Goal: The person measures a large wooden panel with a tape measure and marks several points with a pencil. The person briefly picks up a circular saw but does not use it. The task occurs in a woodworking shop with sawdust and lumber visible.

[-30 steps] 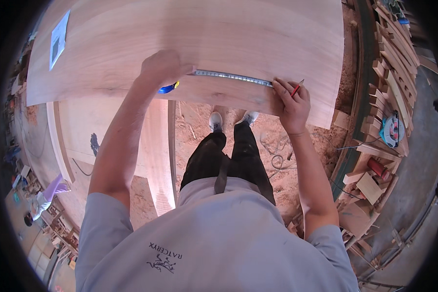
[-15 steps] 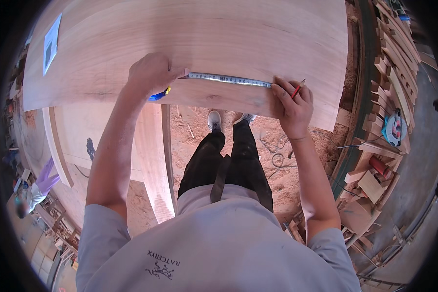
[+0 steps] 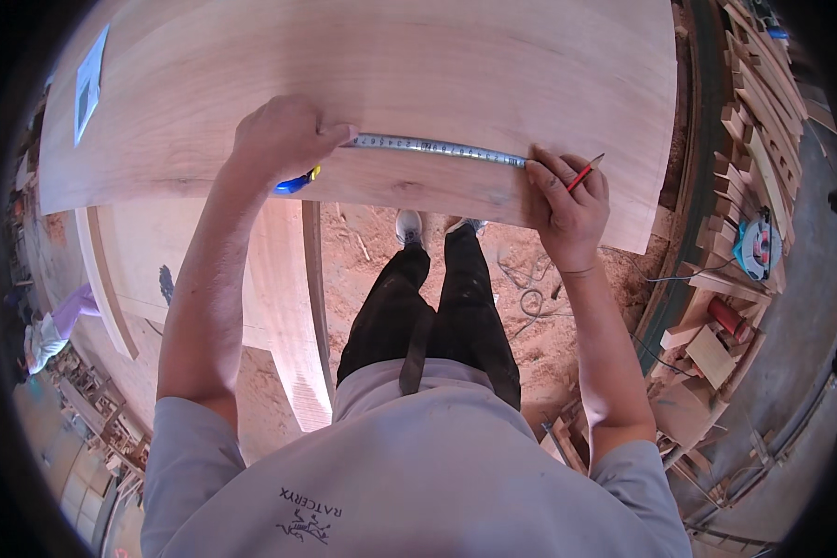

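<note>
Tape measure, drawn out over the near side of the board. Runs as a silver strip between both hands, roughly along the board's near edge. Toward the left part of that edge, left hand clenched around the blue case, thumb reaching out to the strip. Near the board's near right corner, right hand with a red pencil gripped between the fingers, sharpened tip toward the board's right edge. Fingertips of the same hand at the strip's other end; impossible to say whether pinching or just pressing it.

On the board's left side, a sheet of paper. Before its near edge, a plank, pale shoes and a dark cable on the dusty floor. Past its right edge, wood strips, a turquoise circular saw and a red cylinder. Well off the board's near left corner, another person in purple trousers.
</note>
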Demonstrator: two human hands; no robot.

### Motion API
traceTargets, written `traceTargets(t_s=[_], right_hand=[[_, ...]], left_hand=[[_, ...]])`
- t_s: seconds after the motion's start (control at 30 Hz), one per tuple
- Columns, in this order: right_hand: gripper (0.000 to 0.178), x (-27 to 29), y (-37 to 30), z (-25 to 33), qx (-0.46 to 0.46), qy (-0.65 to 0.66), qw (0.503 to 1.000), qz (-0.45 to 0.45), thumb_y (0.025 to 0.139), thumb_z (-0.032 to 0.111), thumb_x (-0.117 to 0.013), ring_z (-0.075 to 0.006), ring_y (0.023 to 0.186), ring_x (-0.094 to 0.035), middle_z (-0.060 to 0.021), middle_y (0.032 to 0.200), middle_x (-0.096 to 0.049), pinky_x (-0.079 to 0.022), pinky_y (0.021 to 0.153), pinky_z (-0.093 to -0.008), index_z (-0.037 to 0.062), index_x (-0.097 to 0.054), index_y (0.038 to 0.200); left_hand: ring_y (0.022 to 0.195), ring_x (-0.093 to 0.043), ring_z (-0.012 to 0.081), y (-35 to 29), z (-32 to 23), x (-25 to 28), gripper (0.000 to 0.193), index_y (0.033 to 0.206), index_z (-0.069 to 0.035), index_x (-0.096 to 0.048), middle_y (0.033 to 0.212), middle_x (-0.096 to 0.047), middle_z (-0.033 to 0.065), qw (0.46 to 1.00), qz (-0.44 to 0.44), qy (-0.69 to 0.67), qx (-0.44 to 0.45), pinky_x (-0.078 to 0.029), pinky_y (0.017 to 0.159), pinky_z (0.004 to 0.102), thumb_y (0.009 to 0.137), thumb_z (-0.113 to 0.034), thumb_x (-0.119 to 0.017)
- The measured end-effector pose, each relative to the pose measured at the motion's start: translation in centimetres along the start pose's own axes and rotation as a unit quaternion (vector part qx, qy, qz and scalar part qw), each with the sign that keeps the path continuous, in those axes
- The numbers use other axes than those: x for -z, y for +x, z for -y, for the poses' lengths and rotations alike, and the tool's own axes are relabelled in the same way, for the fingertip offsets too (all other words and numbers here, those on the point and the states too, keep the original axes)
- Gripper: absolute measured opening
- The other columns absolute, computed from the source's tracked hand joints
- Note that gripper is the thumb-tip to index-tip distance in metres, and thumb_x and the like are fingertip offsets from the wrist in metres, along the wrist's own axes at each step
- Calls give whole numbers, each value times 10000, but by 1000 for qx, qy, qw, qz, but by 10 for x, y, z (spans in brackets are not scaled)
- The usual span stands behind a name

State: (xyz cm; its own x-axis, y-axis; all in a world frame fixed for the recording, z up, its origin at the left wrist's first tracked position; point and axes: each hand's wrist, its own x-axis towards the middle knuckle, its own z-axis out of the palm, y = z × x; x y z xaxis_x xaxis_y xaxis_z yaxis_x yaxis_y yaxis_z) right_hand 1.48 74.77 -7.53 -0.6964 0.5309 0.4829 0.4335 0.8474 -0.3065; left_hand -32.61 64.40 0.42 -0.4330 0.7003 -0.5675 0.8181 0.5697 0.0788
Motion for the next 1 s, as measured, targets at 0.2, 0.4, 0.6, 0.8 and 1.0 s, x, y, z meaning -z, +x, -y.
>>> traceTargets(t_s=[0.2,0.4,0.6,0.8,1.0], right_hand=[[330,2,-1,0,-2,-1,1000,7,753,85,-725,-256,1030,-653,14,1214,-734,-492,906,-401,153,-739,1075],[335,-1,-2,-2,0,0,1000,6,748,88,-731,-259,1029,-651,13,1221,-732,-492,902,-401,155,-738,1077],[337,0,-2,-2,2,1,1000,7,753,90,-736,-257,1011,-657,12,1214,-736,-496,892,-397,157,-740,1083],[326,-1,-3,-3,5,0,1000,-1,762,88,-735,-254,1006,-658,14,1206,-739,-498,885,-395,158,-742,1080],[308,-2,-2,-1,1,-1,1000,-2,764,86,-733,-251,1008,-659,15,1202,-741,-500,889,-394,158,-743,1063]], left_hand=[[947,-708,227,-5,-10,-3,417,1093,-157,-758,1042,-754,74,995,-67,-71,-25,-536,853,388,838,-484,-717],[921,-698,200,2,-2,-7,376,1071,-159,-759,1027,-754,50,995,-56,-78,-29,-527,846,381,811,-430,-743],[815,-673,165,6,3,-10,297,958,-157,-770,917,-749,19,993,-41,-99,-48,-514,783,364,795,-404,-745],[776,-664,149,7,2,-10,272,916,-166,-771,857,-740,2,990,-37,-123,-60,-509,763,348,779,-401,-754],[775,-665,145,7,4,-15,280,908,-164,-770,852,-739,1,989,-56,-125,-52,-510,762,344,771,-407,-757]])
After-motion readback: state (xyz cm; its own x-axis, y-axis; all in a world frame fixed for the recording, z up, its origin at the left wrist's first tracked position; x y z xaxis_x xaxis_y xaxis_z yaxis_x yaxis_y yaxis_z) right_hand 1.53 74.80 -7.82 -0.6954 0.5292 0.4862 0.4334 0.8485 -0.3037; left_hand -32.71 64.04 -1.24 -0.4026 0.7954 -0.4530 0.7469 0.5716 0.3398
